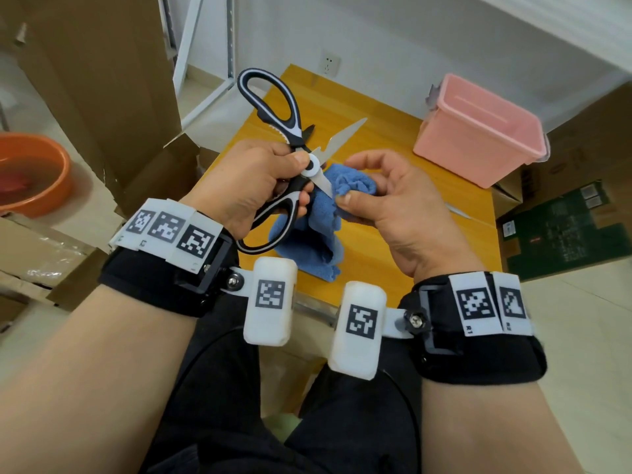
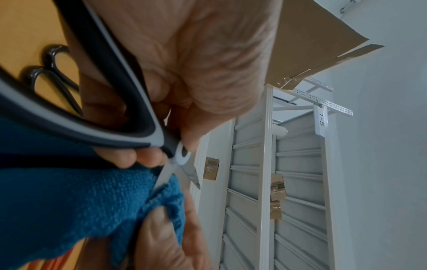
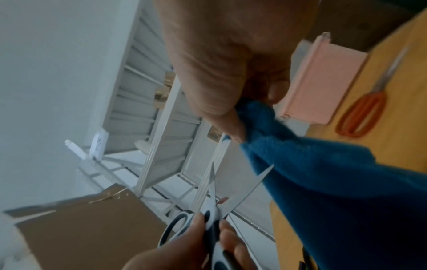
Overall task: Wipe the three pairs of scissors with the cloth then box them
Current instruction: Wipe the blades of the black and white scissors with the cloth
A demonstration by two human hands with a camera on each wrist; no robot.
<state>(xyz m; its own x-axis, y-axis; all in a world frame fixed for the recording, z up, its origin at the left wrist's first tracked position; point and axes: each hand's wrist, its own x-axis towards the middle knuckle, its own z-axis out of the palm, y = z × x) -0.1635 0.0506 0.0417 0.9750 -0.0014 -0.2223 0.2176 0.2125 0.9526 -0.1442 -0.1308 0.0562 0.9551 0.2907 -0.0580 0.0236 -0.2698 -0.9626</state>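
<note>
My left hand (image 1: 290, 181) grips the black-and-white scissors (image 1: 273, 104) near the pivot, with the blades spread open above the yellow table (image 1: 393, 131). My right hand (image 1: 347, 183) pinches the blue cloth (image 1: 307, 241) around the lower blade; the rest of the cloth hangs to the table. In the left wrist view the cloth (image 2: 69, 201) folds over that blade, and black-handled scissors (image 2: 53, 73) lie on the table. The right wrist view shows orange-handled scissors (image 3: 362, 117) lying on the table near the pink box (image 3: 323, 82). The pink box (image 1: 478, 142) stands open at the back right.
An orange basin (image 1: 30, 172) sits on the floor at the left. Cardboard boxes (image 1: 102, 80) stand to the left, and more boxes (image 1: 564, 227) to the right of the table. A white shelving rack (image 2: 254, 182) stands behind the table.
</note>
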